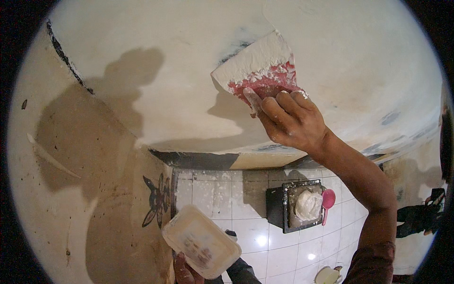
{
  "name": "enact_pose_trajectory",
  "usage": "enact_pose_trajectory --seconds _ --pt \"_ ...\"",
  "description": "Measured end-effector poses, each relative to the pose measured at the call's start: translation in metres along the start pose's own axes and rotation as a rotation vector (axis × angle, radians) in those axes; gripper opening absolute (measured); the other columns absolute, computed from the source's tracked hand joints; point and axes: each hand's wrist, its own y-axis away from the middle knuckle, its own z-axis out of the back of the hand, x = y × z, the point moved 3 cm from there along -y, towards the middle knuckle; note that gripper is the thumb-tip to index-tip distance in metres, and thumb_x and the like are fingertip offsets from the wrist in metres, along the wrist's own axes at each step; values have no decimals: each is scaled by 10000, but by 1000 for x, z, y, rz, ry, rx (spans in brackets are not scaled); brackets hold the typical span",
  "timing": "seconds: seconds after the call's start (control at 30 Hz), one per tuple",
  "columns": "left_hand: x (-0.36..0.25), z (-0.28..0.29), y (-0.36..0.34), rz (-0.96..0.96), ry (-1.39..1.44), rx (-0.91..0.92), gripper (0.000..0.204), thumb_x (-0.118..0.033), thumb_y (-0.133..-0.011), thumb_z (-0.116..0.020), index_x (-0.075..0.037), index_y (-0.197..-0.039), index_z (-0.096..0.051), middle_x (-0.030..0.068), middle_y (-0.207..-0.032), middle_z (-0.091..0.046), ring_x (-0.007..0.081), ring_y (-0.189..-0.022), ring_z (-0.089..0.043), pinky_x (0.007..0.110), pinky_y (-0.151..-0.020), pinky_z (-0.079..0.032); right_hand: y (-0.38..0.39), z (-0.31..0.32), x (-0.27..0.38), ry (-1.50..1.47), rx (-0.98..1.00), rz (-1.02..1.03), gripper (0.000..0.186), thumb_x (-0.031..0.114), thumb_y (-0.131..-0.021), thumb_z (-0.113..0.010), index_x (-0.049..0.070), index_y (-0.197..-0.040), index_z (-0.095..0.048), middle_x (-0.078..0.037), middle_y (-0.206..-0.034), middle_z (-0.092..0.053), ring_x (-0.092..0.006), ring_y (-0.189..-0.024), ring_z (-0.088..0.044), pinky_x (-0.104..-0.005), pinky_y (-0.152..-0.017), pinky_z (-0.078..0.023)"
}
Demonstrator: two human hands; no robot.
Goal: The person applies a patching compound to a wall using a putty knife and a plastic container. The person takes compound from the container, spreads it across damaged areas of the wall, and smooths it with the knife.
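My right hand [295, 116] is closed around a wide putty spreader [262, 66]. The spreader's red body is smeared with white putty, and its broad edge lies against the off-white wall [189, 71], beside a dark bluish patch. White putty also sticks to my fingers. Low in the view, my left hand [186, 272] grips the lower corner of a rectangular, cream-coloured plastic tub [203, 241], held tilted near the left wall. Brownish marks show in the middle of the tub. Part of my left hand is hidden behind it.
On the white tiled floor [250, 232] stands a black square container [276, 208] with a white putty heap [308, 205] and a pink scoop [328, 201] on top. A pale yellowish vessel [327, 275] sits lower right. The left wall [109, 189] bears a dark flower motif [156, 201].
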Motion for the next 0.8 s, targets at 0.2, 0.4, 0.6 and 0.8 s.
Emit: enact_pose_trajectory --seconds 0.2,0.4,0.6,0.8 --pt "13 -2 -1 21 -70 -27 582 -348 -898 -560 -63 -1380 -402 137 -1339 -497 345 -1215 -480 556 -1032 -382 25 -25 -2 -70 68 24 381 138 -648 -659 15 -1008 -649 -36 -901 -516 -181 -832 -545 -303 -666 -477" --pt "0 7 2 11 -18 -35 590 -354 -898 -558 -49 -1377 -399 144 -1334 -499 352 -1200 -490 549 -1021 -395 169 1 41 -96 199 -98 391 133 -742 -684 18 -1109 -615 -83 -1029 -579 -259 -892 -612 -401 -792 -531" --pt "-4 3 -1 31 71 -49 598 -362 -899 -554 -37 -1377 -396 149 -1332 -500 355 -1188 -499 542 -1011 -404 122 31 81 -379 -110 -1056 329 29 -805 -625 21 -1133 -607 -53 -881 -597 -194 -705 -586 -321 -624 -487" --pt "-11 -8 2 201 624 -113 604 -370 -902 -546 -28 -1376 -395 153 -1331 -500 358 -1177 -508 538 -998 -413 54 -1 113 -1471 -1095 -2207 246 -20 -799 -571 32 -1039 -548 -26 -828 -575 -114 -645 -521 -249 -566 -443"
